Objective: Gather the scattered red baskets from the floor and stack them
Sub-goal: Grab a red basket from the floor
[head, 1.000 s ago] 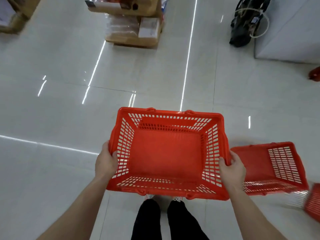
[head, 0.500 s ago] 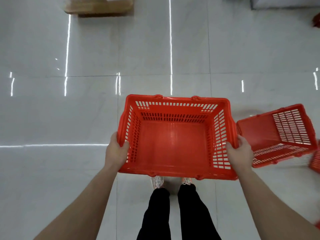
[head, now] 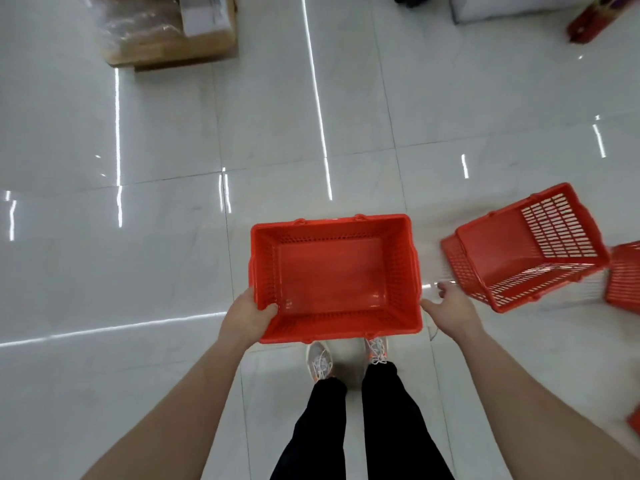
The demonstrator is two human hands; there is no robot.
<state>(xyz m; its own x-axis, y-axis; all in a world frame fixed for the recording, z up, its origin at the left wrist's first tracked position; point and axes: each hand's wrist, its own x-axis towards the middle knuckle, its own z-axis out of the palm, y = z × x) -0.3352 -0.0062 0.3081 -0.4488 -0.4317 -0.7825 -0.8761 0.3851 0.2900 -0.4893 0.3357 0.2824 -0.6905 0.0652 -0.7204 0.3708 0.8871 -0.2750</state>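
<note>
A red slatted basket (head: 332,275) sits upright, low over the white floor just ahead of my feet; whether it touches the tiles I cannot tell. My left hand (head: 247,315) grips its near left corner, thumb inside the rim. My right hand (head: 450,308) is off the basket, fingers spread, just right of its near right corner. A second red basket (head: 519,251) lies tipped on its side to the right, mouth facing me. Part of a third red basket (head: 625,275) shows at the right edge.
A cardboard box wrapped in plastic (head: 169,29) stands on the floor at the back left. A white counter base (head: 512,6) and a red object (head: 588,20) are at the back right. My shoes (head: 320,363) stand right behind the held basket.
The basket has gone down toward the floor and levelled out. My right hand has let go of its right side and opened. The view has tilted up a little.
</note>
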